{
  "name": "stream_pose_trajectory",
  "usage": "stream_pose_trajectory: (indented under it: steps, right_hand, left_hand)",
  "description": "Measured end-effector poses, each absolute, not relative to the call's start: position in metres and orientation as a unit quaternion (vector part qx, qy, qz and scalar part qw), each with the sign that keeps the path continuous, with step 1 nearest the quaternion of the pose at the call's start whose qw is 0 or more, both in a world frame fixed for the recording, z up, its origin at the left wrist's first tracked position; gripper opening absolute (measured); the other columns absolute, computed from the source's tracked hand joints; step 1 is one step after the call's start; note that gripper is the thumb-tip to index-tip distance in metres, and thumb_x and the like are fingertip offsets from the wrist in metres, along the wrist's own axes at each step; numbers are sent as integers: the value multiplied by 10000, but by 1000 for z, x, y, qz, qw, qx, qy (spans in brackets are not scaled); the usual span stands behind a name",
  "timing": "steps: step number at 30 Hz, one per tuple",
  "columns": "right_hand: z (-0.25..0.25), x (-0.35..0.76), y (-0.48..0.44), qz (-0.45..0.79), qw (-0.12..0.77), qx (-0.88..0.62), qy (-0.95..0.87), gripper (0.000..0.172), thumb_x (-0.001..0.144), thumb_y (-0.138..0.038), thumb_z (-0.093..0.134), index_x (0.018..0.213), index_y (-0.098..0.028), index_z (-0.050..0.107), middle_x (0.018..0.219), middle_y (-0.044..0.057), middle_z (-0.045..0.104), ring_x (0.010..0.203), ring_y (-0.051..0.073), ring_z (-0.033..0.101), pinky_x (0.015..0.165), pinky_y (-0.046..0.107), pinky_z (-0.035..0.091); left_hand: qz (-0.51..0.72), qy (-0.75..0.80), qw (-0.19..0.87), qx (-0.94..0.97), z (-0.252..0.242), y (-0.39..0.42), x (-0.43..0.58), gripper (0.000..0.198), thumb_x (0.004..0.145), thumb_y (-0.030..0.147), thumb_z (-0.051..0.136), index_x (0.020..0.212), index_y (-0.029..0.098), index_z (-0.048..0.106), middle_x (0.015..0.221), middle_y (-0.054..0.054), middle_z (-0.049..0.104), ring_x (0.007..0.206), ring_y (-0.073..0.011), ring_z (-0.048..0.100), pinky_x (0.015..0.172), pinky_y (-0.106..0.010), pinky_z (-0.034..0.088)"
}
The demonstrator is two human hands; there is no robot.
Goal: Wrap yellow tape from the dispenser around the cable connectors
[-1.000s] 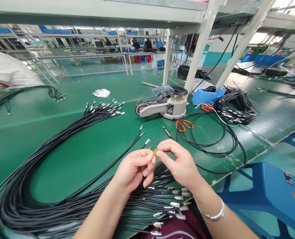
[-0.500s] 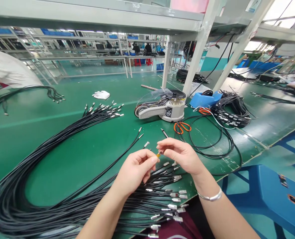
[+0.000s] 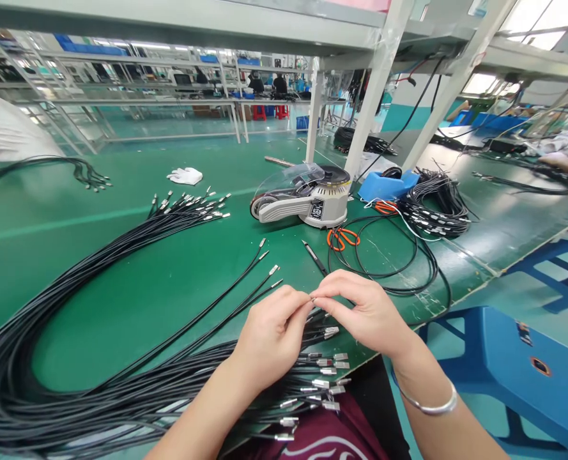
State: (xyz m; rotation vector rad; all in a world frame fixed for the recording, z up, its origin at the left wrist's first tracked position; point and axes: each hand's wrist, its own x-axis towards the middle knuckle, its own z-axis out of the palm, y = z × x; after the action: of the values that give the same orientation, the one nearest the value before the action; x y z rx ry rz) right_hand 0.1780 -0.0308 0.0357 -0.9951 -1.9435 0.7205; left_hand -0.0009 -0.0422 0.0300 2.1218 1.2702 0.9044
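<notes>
Cable end, two-hand pinch
We pinch one cable tip (image 3: 312, 298) between left hand (image 3: 273, 335) and right hand (image 3: 366, 312) fingertips, above the cable bundle (image 3: 121, 396).

Tape dispenser (image 3: 307, 203): one small black label on its grey front face, print too small to read.
Stool (image 3: 518, 377), to the right of the dispenser and nearer the camera: two small marks on the blue seat, not legible.
Shirt (image 3: 331, 441), below the dispenser at the picture's bottom edge: white print, cut off, unreadable.
No legible text elsewhere.
</notes>
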Motion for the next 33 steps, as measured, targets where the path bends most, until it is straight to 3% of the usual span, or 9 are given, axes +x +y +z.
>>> stream_pose_trajectory:
  steps: [5,10,13,19,26,33]
  right_hand:
    - [35,187,-34,300,395,-387,-777,69,824,-209,584,810,-169,639,825,33,623,764,126,575,716,242,462]
    - [21,186,-29,345,373,-488,-710,108,809,-246,587,750,-178,646,775,10,637,716,120,570,671,231,443]
    - [14,183,-26,389,372,-515,-667,135,799,-283,587,763,-177,663,764,13,649,707,130,577,662,233,444]
    - [11,180,-27,458,387,-527,-603,176,751,-315,613,738,-146,661,723,33,653,673,143,582,636,238,451]
    - [6,182,-28,475,390,-534,-580,182,742,-318,610,718,-142,650,692,28,637,668,146,566,634,248,444]
    - [4,179,-31,505,415,-514,-555,195,742,-318,623,713,-126,641,688,25,622,651,125,538,636,241,427]
  left_hand:
    - [301,445,328,777,32,-41,3,271,866,325,408,796,176,625,728,5,579,699,-31,494,679,-145,391]
    - [195,570,401,690,52,-31,-13,403,839,446,396,1155,263,566,1053,0,645,922,-90,582,856,-200,438]
    - [126,595,408,681,57,-26,-24,412,799,479,441,1117,272,601,1120,21,633,988,-114,579,895,-207,424]
    - [131,565,470,666,41,-29,-11,343,791,434,446,847,183,673,800,13,663,739,-76,552,703,-170,411]
    - [153,588,426,670,37,-28,3,296,779,412,470,757,186,660,758,27,647,696,-57,519,650,-171,358]
    - [222,538,649,491,29,-25,3,329,667,408,604,740,87,614,603,-23,600,543,-67,519,593,-197,436]
